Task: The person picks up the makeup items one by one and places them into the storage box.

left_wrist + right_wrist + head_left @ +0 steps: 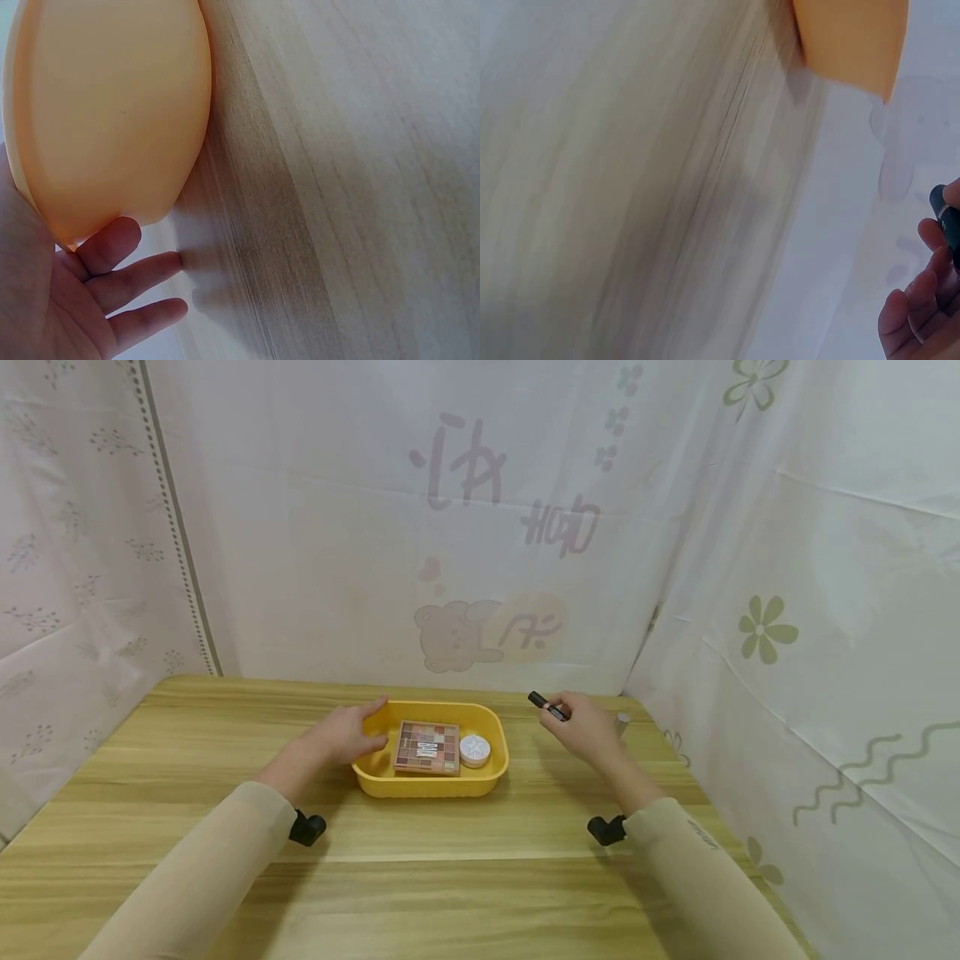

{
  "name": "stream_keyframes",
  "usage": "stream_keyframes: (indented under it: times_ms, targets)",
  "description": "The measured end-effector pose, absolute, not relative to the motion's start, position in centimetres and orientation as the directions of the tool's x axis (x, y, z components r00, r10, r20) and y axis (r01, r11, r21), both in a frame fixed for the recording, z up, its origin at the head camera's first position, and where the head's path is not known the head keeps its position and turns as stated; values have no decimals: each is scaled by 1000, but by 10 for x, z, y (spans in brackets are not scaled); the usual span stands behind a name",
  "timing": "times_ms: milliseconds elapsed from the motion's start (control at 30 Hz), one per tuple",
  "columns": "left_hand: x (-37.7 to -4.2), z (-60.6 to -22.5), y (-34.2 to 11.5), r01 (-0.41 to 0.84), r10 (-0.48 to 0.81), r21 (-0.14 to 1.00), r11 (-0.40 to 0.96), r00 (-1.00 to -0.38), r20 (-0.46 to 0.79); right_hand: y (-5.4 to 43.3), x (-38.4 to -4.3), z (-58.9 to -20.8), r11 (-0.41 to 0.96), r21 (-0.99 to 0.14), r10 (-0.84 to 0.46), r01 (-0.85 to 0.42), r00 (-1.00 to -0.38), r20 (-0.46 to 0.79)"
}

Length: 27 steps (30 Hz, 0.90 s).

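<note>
A yellow plastic basket (pixel 431 788) stands on the wooden table. Inside it lie an eyeshadow palette (pixel 427 747) with a grid of coloured squares and, to its right, a small round white case (pixel 474 750) with a star on its lid. My left hand (pixel 347 734) grips the basket's left end, with its fingers (pixel 112 244) against the outer wall in the left wrist view. Right of the basket, above the table, my right hand (pixel 583 727) pinches a slim black cosmetic tube (pixel 542 701); the tube (pixel 951 225) is partly cut off in the right wrist view.
A small greyish cylinder (pixel 622 722) stands just behind my right hand near the table's right side. White patterned curtains (pixel 322 552) enclose the table (pixel 450 893) at the back and on both sides.
</note>
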<state>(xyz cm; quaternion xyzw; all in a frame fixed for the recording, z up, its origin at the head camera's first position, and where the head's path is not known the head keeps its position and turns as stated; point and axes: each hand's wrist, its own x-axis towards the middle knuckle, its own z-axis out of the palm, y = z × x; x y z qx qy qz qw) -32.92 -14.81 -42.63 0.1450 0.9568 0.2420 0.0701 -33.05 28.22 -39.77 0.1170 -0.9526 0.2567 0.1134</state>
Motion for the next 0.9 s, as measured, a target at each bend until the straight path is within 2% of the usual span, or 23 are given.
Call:
stream_keyframes:
  times_ms: [200, 600, 900]
  targets:
    - [-329, -427, -149, 247, 315, 485, 839, -947, -64, 258, -331, -396, 870, -383, -223, -312, -940, 259]
    - [-330, -427, -149, 255, 324, 492, 833, -944, -58, 224, -330, -390, 886, -316, -285, -339, -936, 205]
    - [-330, -427, -150, 258, 323, 484, 836, -945, -55, 211, -332, -390, 872, -324, -318, -366, -928, 194]
